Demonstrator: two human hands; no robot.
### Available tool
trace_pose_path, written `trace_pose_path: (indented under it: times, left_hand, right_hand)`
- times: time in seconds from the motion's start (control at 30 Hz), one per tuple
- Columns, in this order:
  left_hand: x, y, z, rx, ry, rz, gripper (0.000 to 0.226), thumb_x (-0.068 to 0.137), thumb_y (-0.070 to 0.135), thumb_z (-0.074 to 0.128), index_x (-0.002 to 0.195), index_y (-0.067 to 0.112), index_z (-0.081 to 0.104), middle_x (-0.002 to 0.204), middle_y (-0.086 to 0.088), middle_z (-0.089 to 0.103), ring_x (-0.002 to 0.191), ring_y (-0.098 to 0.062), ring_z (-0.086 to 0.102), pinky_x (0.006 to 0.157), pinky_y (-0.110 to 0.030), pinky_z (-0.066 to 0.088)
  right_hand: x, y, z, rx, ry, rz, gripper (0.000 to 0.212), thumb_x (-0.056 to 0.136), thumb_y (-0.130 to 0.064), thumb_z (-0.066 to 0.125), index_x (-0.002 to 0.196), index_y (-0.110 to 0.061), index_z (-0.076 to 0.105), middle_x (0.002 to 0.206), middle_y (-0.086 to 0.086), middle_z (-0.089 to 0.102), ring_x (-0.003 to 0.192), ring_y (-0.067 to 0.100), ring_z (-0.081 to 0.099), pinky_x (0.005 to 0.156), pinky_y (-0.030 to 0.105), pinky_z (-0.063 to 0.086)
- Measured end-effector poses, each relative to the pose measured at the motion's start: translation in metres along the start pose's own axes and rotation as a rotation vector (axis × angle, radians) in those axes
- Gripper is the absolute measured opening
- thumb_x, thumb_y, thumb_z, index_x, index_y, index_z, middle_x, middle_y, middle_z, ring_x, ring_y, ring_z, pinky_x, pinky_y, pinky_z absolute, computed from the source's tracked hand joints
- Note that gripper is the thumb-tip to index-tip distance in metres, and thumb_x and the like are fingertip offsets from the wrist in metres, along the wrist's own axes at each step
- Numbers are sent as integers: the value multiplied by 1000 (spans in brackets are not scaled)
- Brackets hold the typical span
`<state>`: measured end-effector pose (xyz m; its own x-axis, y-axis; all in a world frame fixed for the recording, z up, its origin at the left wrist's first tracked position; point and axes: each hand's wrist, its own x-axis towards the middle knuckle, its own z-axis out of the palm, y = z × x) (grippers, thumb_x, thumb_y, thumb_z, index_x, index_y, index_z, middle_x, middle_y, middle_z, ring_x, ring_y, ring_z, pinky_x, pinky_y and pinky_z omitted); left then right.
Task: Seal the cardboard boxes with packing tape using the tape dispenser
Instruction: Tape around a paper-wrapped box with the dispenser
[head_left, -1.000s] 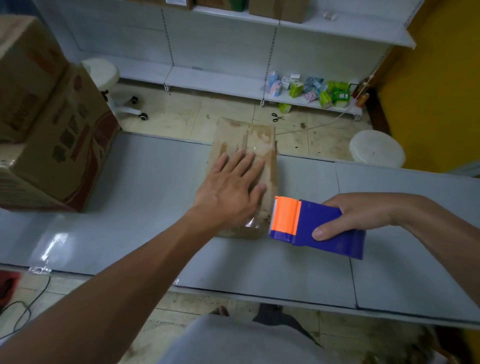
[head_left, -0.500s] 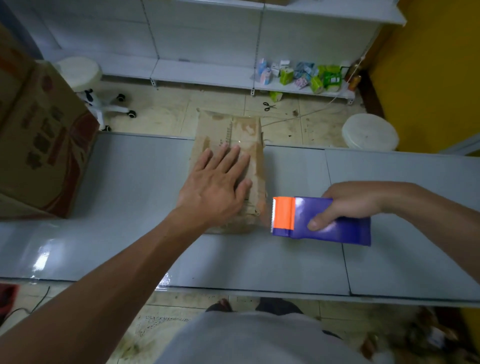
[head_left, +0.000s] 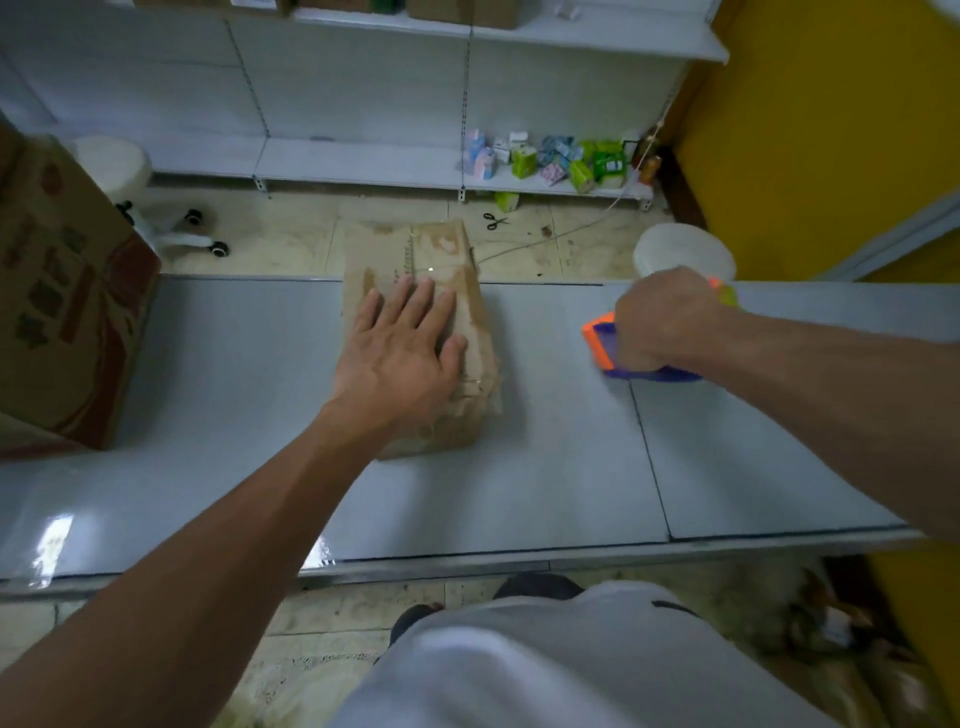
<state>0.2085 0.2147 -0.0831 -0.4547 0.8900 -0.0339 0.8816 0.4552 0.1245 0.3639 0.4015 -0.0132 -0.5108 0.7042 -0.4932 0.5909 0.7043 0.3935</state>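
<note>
A small, worn brown cardboard box (head_left: 415, 249) lies in the middle of the grey table (head_left: 545, 467), its far end past the table's back edge. My left hand (head_left: 402, 358) presses flat on its top with straight, spread fingers. Shiny tape runs along the top of the box. To the right, well clear of the box, my right hand (head_left: 662, 325) grips the purple and orange tape dispenser (head_left: 602, 345) on or just above the table. The hand hides most of the dispenser.
A large printed cardboard box (head_left: 62, 312) stands on the table's left end. Behind the table are two white stools (head_left: 683, 252), scissors (head_left: 496, 221) on the tiled floor, and white shelves with small packets (head_left: 550, 161). A yellow wall is at the right.
My right hand has pulled the tape dispenser away from the box's near right corner, to the right and farther back. My left hand stays flat on the box.
</note>
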Motion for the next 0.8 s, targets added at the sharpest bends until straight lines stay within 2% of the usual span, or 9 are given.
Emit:
trace_pose_path:
  times: [0.03, 0.1, 0.17, 0.27, 0.37, 0.53, 0.63, 0.7, 0.8]
  left_hand:
    - [-3, -2, -1, -6, 13, -16, 60, 102, 46, 12, 157, 23, 4, 165, 0, -1, 151, -16, -7, 122, -39, -6]
    - [-4, -1, 0, -6, 12, -16, 60, 102, 44, 14, 157, 21, 6, 165, -1, 0, 151, -18, -5, 122, -41, -5]
    - [2, 3, -1, -8, 0, 1, 61, 102, 44, 14, 157, 20, 8, 165, -3, 2, 151, -19, -3, 122, -43, -3]
    - [6, 3, -4, -23, -7, 9, 61, 102, 45, 16, 157, 20, 9, 165, -4, 4, 151, -19, -3, 122, -43, -2]
    - [0, 3, -6, -46, 21, -1, 60, 102, 45, 18, 157, 21, 11, 165, -2, 5, 151, -18, -3, 122, -41, -3]
    - [-2, -2, -6, -151, 95, 0, 56, 103, 47, 25, 154, 24, 24, 163, 4, 17, 151, -13, 4, 122, -35, -1]
    - [-3, -1, -10, -370, 202, 13, 48, 103, 42, 37, 146, 23, 43, 156, 4, 35, 147, -12, 21, 117, -26, 7]
    - [-4, -1, -18, -584, 246, -21, 42, 102, 38, 44, 141, 22, 51, 152, 6, 42, 142, -9, 29, 113, -22, 15]
    - [-10, -7, -29, -666, 312, 10, 38, 101, 35, 49, 136, 23, 56, 147, 10, 47, 138, -4, 34, 115, -27, 26]
  right_hand:
    - [3, 13, 10, 61, -12, 81, 42, 79, -54, 63, 95, -15, 62, 77, 3, 52, 75, 21, 55, 69, 29, 42]
    - [3, 25, 35, 361, -73, 167, 53, 73, -65, 67, 84, -13, 60, 80, 5, 57, 74, 21, 56, 62, 29, 39]
    - [-1, 11, 61, 503, 38, 136, 58, 73, -71, 62, 79, -14, 57, 81, 4, 61, 73, 21, 57, 58, 29, 37]
    - [-7, -30, 100, 507, 269, 41, 58, 80, -71, 53, 93, -15, 56, 93, 3, 63, 88, 28, 62, 68, 31, 41]
    - [-5, -54, 123, 546, 375, 24, 57, 83, -68, 52, 100, -14, 53, 98, 7, 63, 94, 31, 61, 69, 33, 38]
    - [-2, -70, 146, 505, 407, 17, 64, 85, -65, 52, 118, -11, 46, 102, 12, 68, 94, 32, 64, 65, 32, 32]
    - [-1, -68, 147, 491, 498, 2, 61, 83, -63, 57, 113, -10, 51, 103, 10, 66, 95, 31, 62, 66, 31, 34]
    - [1, -66, 148, 506, 496, -37, 62, 81, -64, 58, 110, -9, 53, 107, 10, 62, 99, 29, 58, 70, 32, 37]
    - [2, -60, 147, 490, 467, -62, 64, 80, -67, 56, 108, -9, 57, 114, 10, 59, 106, 30, 53, 82, 34, 42]
